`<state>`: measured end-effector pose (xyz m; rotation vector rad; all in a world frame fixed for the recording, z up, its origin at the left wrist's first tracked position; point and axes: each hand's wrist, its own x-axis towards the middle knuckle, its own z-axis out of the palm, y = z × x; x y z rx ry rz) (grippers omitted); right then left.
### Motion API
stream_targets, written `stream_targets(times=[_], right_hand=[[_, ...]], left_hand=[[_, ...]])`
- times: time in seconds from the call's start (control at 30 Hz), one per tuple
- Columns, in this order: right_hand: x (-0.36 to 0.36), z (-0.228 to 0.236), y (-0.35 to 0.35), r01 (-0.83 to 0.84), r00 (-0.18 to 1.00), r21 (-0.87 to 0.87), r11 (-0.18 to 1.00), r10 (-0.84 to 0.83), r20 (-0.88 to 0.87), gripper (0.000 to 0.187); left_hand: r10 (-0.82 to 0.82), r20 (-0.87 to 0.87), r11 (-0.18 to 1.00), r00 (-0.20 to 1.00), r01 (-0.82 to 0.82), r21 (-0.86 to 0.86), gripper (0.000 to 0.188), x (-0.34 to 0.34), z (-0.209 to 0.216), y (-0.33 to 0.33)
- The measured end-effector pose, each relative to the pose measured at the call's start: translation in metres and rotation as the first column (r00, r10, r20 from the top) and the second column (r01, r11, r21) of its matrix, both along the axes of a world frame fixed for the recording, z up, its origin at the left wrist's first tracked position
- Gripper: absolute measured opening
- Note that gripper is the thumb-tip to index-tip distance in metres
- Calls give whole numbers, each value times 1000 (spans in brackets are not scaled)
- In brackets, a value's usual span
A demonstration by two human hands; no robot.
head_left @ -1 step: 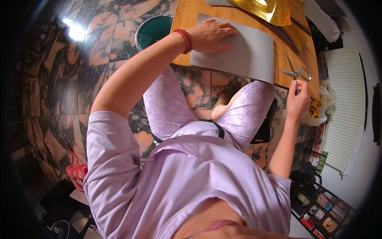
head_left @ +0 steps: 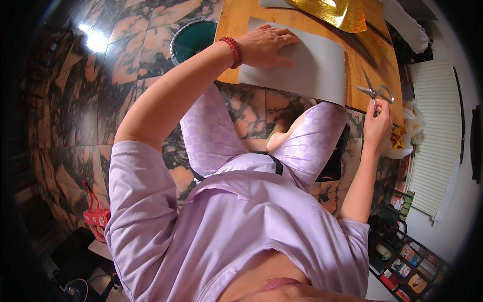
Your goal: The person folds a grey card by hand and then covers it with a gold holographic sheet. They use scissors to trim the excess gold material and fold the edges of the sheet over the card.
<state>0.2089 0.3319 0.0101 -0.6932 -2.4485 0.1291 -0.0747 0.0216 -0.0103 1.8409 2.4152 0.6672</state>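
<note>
A pale grey sheet (head_left: 322, 65) lies across the near side of the wooden table (head_left: 230, 76), with its front edge reaching over the table's edge above my lap. My left hand (head_left: 266, 46) rests flat on the sheet's left part, fingers stretched out, a red bead bracelet on the wrist. Right of the sheet, my right hand (head_left: 381, 123) is closed round one handle loop of metal scissors (head_left: 373, 93). Their blades are spread apart and point away from me, not touching the sheet. Shiny gold foil (head_left: 342, 17) lies at the table's far side.
A round green bin (head_left: 193, 43) stands on the floor by the table's left side. Beyond my right hand are a plastic bag (head_left: 402, 141) with gold scraps and a white radiator (head_left: 435, 136). A red bag (head_left: 96, 216) sits at lower left, and a rack of small packages (head_left: 407, 267) at lower right.
</note>
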Motion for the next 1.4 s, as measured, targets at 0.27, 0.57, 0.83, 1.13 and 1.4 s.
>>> stream_targets(times=[0.27, 0.57, 0.83, 1.13, 1.4], right_hand=[[-31, -19, 58, 9, 996, 246, 969, -30, 81, 23], [-23, 16, -22, -535, 845, -80, 841, 535, -20, 49], [-7, 22, -55, -692, 714, 10, 722, 683, 156, 71], [-10, 35, -68, -750, 658, 67, 658, 733, 172, 53], [-24, 32, -62, -773, 633, 44, 633, 767, 107, 52]], left_hand=[[24, -72, 997, 997, -19, 72, 67, 26, 9, 6], [108, -76, 992, 991, -113, -54, 71, 31, 15, 7], [-38, 35, 987, 999, 43, -155, 78, 6, 27, 11], [-192, 119, 969, 974, 207, -133, 80, 2, 36, 23], [-295, 183, 937, 938, 321, -135, 75, 10, 42, 39]])
